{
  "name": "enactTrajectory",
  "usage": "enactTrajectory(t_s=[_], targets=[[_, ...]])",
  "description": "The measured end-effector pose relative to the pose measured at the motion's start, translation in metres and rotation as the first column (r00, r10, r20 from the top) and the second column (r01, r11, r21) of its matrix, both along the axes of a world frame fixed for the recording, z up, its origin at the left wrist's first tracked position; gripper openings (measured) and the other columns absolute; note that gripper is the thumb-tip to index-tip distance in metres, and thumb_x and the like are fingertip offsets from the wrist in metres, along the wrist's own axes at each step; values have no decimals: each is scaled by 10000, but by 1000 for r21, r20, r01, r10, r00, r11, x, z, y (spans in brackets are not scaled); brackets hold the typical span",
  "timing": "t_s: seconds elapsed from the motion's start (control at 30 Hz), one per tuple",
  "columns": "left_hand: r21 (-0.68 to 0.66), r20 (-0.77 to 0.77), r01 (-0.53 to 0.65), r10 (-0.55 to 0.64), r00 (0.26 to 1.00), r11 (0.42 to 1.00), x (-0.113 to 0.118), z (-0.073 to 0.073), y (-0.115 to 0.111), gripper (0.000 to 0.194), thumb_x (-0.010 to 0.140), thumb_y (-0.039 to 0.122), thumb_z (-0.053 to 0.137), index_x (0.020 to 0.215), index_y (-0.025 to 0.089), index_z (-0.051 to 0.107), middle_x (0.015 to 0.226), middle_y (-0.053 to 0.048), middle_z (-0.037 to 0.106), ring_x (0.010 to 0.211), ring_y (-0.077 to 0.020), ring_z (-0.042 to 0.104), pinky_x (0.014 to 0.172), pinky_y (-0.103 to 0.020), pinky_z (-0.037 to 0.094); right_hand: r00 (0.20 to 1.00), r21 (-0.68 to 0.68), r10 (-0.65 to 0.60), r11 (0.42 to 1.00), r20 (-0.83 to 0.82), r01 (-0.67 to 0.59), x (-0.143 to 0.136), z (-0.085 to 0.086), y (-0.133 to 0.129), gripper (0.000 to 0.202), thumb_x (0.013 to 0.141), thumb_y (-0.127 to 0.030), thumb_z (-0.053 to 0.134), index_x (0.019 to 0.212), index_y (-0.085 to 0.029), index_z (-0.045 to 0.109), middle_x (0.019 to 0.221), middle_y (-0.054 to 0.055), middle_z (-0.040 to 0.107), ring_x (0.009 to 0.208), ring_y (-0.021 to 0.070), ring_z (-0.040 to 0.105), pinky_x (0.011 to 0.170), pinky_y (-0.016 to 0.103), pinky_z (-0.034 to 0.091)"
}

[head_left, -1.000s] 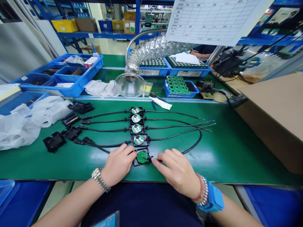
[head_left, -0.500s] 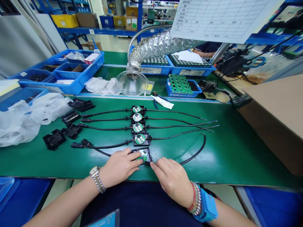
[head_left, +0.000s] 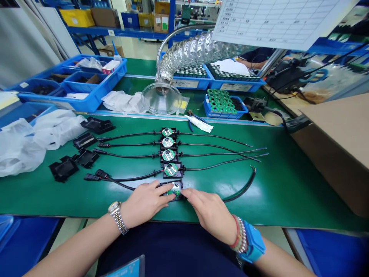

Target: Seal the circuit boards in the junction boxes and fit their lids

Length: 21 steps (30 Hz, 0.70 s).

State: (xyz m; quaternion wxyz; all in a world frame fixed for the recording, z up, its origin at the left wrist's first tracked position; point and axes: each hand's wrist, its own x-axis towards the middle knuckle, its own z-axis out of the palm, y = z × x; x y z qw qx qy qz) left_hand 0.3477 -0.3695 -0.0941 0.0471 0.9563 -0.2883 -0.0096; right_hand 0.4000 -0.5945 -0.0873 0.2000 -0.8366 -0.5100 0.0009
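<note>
A small black plastic housing point(head_left: 163, 183) with a green circuit board point(head_left: 174, 190) lies near the front edge of the bench. My left hand point(head_left: 147, 200) steadies it from the left, with fingers across the housing and board. My right hand point(head_left: 211, 215) is closed at its right side, fingertips on the black cable point(head_left: 242, 192) where it meets the housing. The grip itself is partly hidden. Behind lies a column of several similar housings with round green boards point(head_left: 170, 169), with cables running out both ways.
Black plastic covers point(head_left: 63, 168) and white bags point(head_left: 23, 150) lie at left. Beyond are a blue divided tray point(head_left: 95, 100), a clear fume hood point(head_left: 161, 100), pliers and a white tube point(head_left: 199, 124), and a blue basket of green boards point(head_left: 220, 104). A cardboard box point(head_left: 337, 154) stands right.
My right hand's fingers have straightened somewhat and shifted up against the housing's right side. The free cable end on the right has swung slightly outward. My left hand stays in place.
</note>
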Motion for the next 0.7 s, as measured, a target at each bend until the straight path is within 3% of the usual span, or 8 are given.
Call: enactTrajectory(t_s=[0.17, 0.27, 0.33, 0.4, 0.5, 0.6, 0.7], targets=[[4, -6, 0, 0, 1000, 1000, 1, 3, -1, 258, 892, 313, 443, 1133, 300, 537, 1267, 28, 504, 895, -183, 497, 666, -290, 452, 970, 0, -79, 997, -230, 82, -2, 3, 10, 322, 876, -112, 347, 1183, -153, 435, 924, 85, 653, 780, 168, 630, 676, 274, 477], [2, -25, -9, 9, 1000, 1000, 2, 4, -2, 252, 892, 317, 444, 1125, 307, 539, 1253, 28, 510, 889, -181, 499, 657, -286, 450, 850, 52, -105, 987, -517, 153, -3, 4, 17, 232, 895, -134, 329, 1107, -177, 412, 669, -16, 614, 578, 115, 566, 580, 221, 437], [5, -35, -9, 10, 999, 1000, 2, 4, -2, 251, 895, 321, 436, 1122, 309, 542, 1249, 25, 512, 882, -180, 501, 651, -282, 448, 802, 87, -84, 982, -591, 167, -2, 5, 17, 199, 896, -128, 328, 1077, -185, 388, 596, -53, 561, 524, 101, 516, 550, 206, 415], [7, -38, -4, 4, 999, 1000, 3, 3, -2, 259, 898, 323, 428, 1132, 311, 538, 1259, 25, 506, 885, -183, 503, 659, -286, 451, 875, 116, -61, 984, -480, 132, 2, 5, 14, 191, 888, -121, 350, 1057, -185, 412, 708, -9, 588, 605, 109, 535, 585, 218, 420], [9, -32, 4, -3, 999, 1000, 3, 3, -1, 279, 901, 318, 421, 1162, 318, 521, 1276, 28, 495, 907, -189, 502, 685, -296, 459, 997, 115, 11, 993, -75, -3, 12, 3, 6, 221, 893, -95, 319, 971, -166, 514, 843, 67, 580, 699, 134, 526, 602, 238, 407], [11, -32, 1, -1, 1000, 1000, 3, 1, 0, 295, 902, 316, 418, 1182, 328, 511, 1280, 32, 493, 906, -187, 499, 699, -299, 462, 963, 51, 70, 995, 262, -86, 24, -2, 3, 284, 900, -89, 290, 963, -128, 564, 734, 66, 558, 642, 154, 478, 535, 260, 354], [8, -28, 1, 0, 1000, 1000, 3, -1, 0, 300, 900, 313, 425, 1186, 334, 512, 1275, 29, 499, 899, -180, 499, 698, -291, 461, 932, -43, 74, 997, 354, -63, 32, -4, 5, 272, 881, -89, 330, 999, -103, 575, 693, 60, 559, 643, 168, 471, 521, 277, 316]])
